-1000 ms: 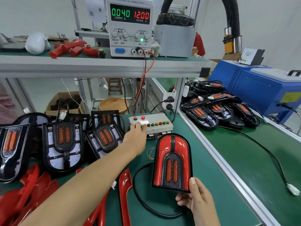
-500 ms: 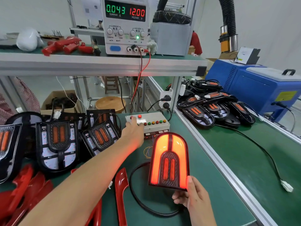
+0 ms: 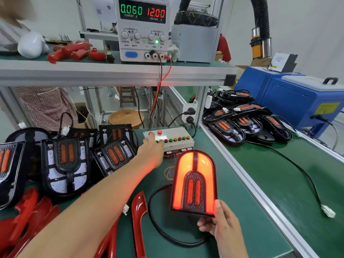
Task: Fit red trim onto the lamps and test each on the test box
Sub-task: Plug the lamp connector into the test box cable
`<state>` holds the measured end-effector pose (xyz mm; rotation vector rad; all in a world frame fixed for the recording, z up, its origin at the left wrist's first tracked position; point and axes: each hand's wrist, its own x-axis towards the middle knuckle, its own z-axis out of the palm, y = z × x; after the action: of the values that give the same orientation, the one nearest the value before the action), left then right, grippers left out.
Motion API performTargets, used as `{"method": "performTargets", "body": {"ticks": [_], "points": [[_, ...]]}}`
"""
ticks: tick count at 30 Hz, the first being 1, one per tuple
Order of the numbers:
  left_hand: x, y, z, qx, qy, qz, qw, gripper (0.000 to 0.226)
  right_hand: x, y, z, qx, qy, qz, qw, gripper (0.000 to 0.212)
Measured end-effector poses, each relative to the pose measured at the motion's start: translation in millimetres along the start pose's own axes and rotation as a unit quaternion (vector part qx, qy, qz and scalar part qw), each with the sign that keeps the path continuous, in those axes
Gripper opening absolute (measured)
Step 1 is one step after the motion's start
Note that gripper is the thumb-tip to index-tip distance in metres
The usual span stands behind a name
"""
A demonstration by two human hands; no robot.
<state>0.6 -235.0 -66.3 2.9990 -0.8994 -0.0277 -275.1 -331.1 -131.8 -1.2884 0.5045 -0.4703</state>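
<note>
My right hand (image 3: 221, 226) pinches the lit lamp (image 3: 193, 183) by its bottom edge | left hand (image 3: 151, 150) fingers extended, pressing the test box (image 3: 178, 135) beyond | lamp seems light, rigid, glossy: grip the edges.

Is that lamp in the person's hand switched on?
On. The lamp held in the right hand glows bright orange-red, while the left hand presses the test box.

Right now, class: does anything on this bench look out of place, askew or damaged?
Nothing looks damaged. One loose white connector on a black cable lies unplugged on the right-hand bench. The lamp in the right hand glows evenly while the left hand works the test box.
</note>
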Motion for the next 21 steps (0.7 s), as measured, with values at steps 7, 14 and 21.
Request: {"method": "performTargets", "body": {"ticks": [7, 14, 21], "points": [[0, 5, 1, 0.061, 0.084, 0.022, 0.994, 0.053, 3, 5, -3, 0.021, 0.001, -0.003, 1.0, 0.039], [17, 40, 5, -0.014, 0.096, 0.171, 0.98, 0.063, 7, 7, -6, 0.037, 0.015, -0.013, 0.999, 0.037], [42, 60, -2, -0.04, 0.009, 0.096, 0.995, 0.076, 8, 8, -7, 0.034, 0.015, -0.012, 0.999, 0.04]]}}
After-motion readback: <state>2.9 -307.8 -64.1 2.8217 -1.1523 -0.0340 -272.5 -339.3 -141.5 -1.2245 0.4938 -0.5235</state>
